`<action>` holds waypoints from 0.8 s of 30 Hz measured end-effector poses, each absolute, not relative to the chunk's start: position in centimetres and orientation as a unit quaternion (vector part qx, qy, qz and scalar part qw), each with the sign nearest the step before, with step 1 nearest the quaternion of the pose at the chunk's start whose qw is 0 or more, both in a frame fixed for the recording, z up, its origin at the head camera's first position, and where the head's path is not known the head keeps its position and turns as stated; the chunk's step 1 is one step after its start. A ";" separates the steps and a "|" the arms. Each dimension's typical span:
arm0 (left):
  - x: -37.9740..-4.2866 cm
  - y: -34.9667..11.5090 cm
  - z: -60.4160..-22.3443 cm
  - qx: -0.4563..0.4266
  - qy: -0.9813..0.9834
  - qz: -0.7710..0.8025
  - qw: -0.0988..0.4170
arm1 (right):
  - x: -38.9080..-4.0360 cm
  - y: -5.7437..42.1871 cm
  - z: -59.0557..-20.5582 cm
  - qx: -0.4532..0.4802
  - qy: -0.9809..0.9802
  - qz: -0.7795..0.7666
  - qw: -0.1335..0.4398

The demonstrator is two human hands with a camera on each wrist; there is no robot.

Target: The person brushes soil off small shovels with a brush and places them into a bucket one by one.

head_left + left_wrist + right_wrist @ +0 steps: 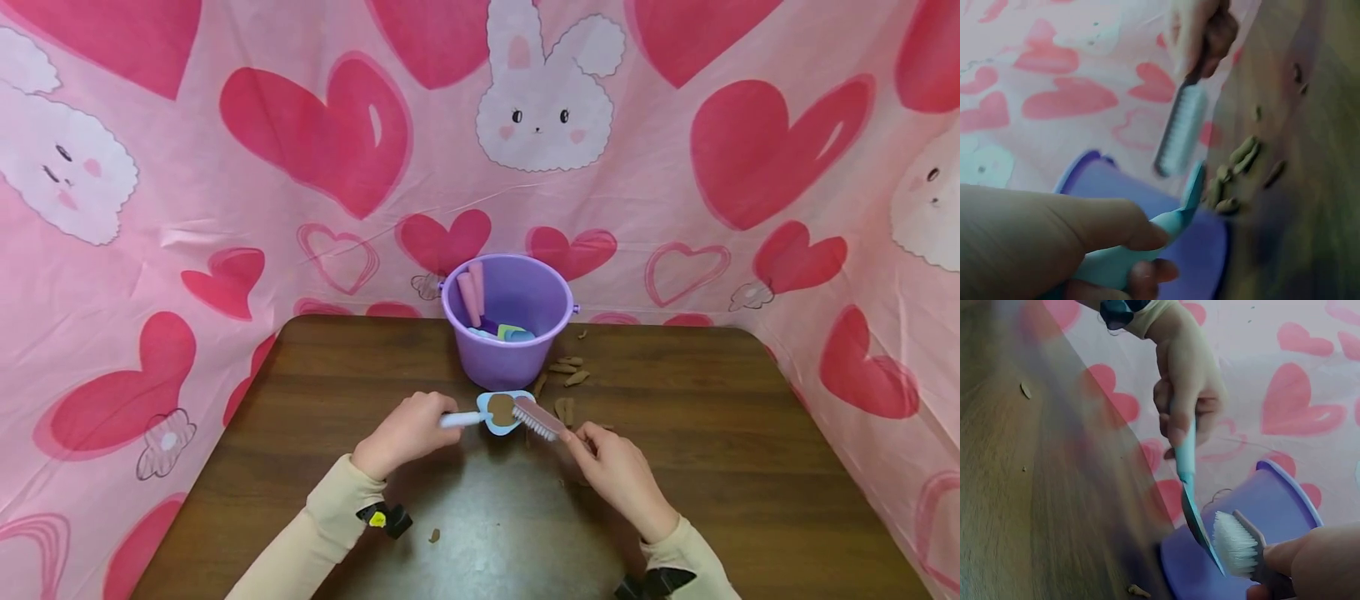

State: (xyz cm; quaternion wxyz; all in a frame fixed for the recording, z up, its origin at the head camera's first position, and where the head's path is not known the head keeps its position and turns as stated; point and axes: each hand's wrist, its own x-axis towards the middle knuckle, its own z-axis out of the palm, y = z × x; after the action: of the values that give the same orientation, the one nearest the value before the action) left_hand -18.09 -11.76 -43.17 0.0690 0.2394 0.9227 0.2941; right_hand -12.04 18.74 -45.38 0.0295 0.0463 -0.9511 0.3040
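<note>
My left hand [411, 435] grips the pale blue handle of a small toy shovel [482, 417]. A brown patch covers the middle of the shovel's light blue blade; whether it is a loose piece or a layer, I cannot tell. Thumb and fingers of my right hand [618, 475] hold a brush [538, 417] by its handle. It has a dull pink back and white bristles [1233, 545], which are at the blade's edge. Both tools are in front of a purple bucket [504, 362]. Curled brown scraps [577, 378] lie right of the bucket.
Inside the bucket stand two pink handles [469, 298], with a green and several blue things at the bottom. One brown scrap [435, 536] lies near the front of the dark wooden table [330, 367]. Pink cloth with hearts and rabbits hangs behind and beside the table.
</note>
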 end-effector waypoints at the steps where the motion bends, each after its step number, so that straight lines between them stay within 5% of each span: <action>1: -17.9 -11.4 -43.2 0.241 0.922 0.296 0.063 | -12.0 18.6 -45.4 0.052 -0.951 0.303 0.034; 14: -16.2 -7.8 -44.0 0.247 0.928 0.277 -0.027 | -12.2 16.9 -45.4 0.080 -0.946 0.312 0.033; 24: -16.1 -7.5 -43.9 0.241 0.922 0.302 -0.021 | -12.4 17.0 -45.9 0.052 -0.962 0.262 0.053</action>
State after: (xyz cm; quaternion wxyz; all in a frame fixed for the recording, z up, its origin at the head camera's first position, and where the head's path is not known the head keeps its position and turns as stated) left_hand -16.15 -7.48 -43.90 -0.0211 0.2412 0.9221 0.3017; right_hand -12.43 17.01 -45.92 0.0525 0.0517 -0.9623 0.2618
